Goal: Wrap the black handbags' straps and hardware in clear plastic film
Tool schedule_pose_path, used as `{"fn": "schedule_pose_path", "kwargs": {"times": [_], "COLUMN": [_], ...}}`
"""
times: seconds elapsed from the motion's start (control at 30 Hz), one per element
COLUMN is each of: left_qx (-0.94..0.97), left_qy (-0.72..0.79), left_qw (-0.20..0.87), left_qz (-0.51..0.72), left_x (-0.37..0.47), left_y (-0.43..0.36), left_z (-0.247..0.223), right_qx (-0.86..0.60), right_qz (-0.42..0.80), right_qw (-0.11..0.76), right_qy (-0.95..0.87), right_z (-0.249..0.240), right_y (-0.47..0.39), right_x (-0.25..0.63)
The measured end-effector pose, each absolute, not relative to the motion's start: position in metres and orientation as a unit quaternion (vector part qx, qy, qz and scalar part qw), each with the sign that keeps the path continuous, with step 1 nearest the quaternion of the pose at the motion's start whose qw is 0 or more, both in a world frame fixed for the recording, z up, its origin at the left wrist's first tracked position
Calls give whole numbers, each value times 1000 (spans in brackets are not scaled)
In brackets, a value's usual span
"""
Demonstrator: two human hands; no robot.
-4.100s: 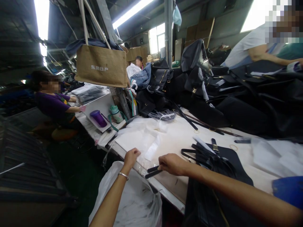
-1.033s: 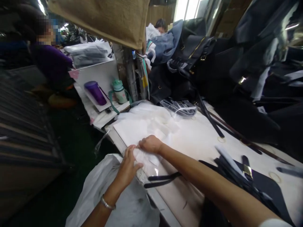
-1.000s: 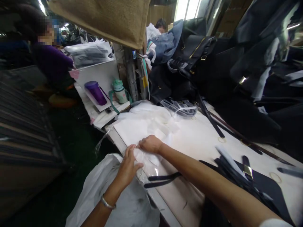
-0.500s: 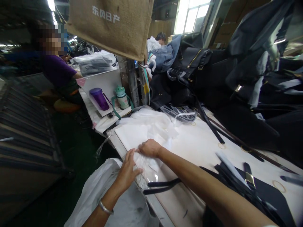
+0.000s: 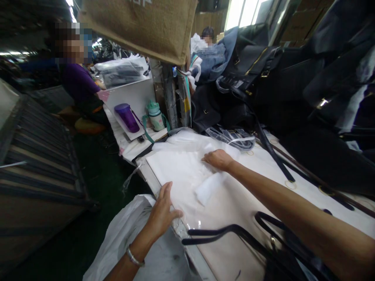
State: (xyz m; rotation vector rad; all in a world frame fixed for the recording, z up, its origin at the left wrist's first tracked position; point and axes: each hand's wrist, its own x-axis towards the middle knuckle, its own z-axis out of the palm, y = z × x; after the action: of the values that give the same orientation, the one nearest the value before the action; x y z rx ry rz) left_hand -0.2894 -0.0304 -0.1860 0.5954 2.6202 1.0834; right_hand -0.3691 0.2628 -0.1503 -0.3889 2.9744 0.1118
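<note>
With fingers open and thumb spread on the left hand (image 5: pixel 161 214), rests at the table edge (image 5: pixel 152 177), gripping nothing visible. With fingers curled in on the right hand (image 5: pixel 220 159), reaches to the crumpled white sheets (image 5: pixel 186 145); cannot tell whether any is pinched. Sees those sheets on the table, with a folded white strip (image 5: pixel 208 192) just below the right hand and black straps (image 5: pixel 224 231) nearer the camera. Seems thin, light and soft, apt to crease or slide; best taken by a loose corner or the strip's free end, between thumb and fingertips. Slants in from the right, forearm low, knuckles up. Rises from below on the left, with a bracelet (image 5: pixel 134 256) at the wrist.
</note>
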Motion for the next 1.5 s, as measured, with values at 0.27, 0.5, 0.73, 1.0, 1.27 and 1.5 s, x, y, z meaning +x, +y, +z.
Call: {"fn": "schedule_pose_path", "kwargs": {"times": [0.27, 0.5, 0.73, 1.0, 1.27, 1.5], "left_qx": [200, 215, 257, 299, 231, 146], "left_qy": [946, 948, 937, 900, 855, 823], "left_qw": [120, 89, 41, 144, 189, 162], "left_qz": [223, 217, 232, 283, 424, 524], "left_x": [-300, -294, -291, -274, -317, -324], "left_y": [-20, -15, -6, 24, 60, 51], "left_z": [-172, -173, -144, -140, -151, -147], "right_qx": [-122, -152, -103, -34, -26, -104], "right_qz": [17, 6, -7, -25, -14, -19], "right_qw": [70, 57, 21, 25, 52, -2], "right_qy": [990, 987, 994, 999, 998, 994], "right_z": [-172, -143, -114, -109, -117, -93], "right_y": [284, 273, 274, 300, 310, 252], "right_x": [-349, -312, -277, -252, -221, -212]}}
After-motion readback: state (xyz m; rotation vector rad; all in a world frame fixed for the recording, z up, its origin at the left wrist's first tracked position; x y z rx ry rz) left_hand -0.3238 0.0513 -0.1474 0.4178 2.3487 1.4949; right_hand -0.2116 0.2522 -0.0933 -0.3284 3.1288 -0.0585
